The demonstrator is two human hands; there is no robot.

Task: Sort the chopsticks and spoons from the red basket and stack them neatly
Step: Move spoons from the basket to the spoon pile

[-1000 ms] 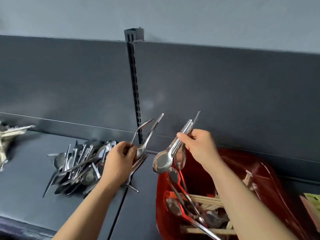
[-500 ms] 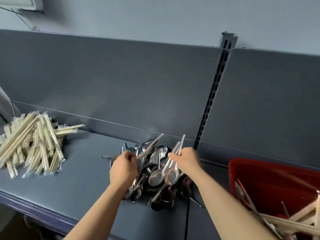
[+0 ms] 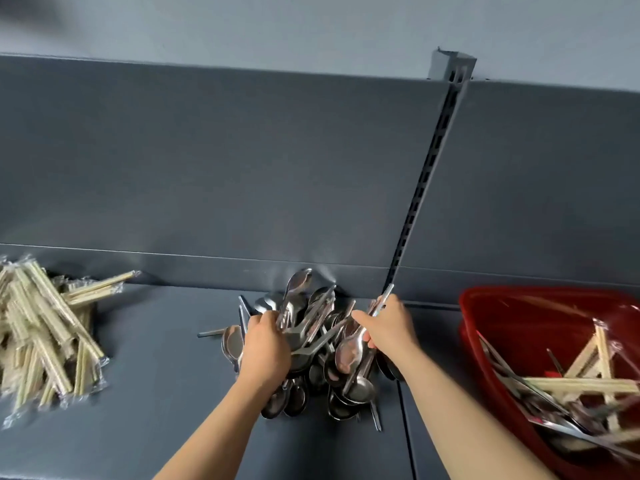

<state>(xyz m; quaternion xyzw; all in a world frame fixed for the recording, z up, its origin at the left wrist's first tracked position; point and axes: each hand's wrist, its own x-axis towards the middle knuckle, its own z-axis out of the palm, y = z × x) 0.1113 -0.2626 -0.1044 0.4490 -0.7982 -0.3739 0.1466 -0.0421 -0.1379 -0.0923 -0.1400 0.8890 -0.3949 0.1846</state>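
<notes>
A heap of steel spoons (image 3: 311,341) lies in the middle of the dark grey shelf (image 3: 156,393). My left hand (image 3: 265,348) grips a few spoons low over the heap's left side. My right hand (image 3: 389,325) holds two or three spoons by their handles on the heap's right side, their bowls (image 3: 349,351) pointing down at the pile. At the right stands the red basket (image 3: 485,306) with wrapped chopsticks (image 3: 588,382) and spoons mixed inside. A pile of wrapped chopsticks (image 3: 45,334) lies at the far left.
The shelf's dark back panel (image 3: 242,168) rises right behind the spoon heap, with a slotted upright post (image 3: 429,188) above my right hand. Bare shelf surface shows between the chopstick pile and the spoons, and in front of them.
Both hands carried their spoons left from above the red basket and lowered them onto the spoon heap. The view swung left, bringing the chopstick pile into sight.
</notes>
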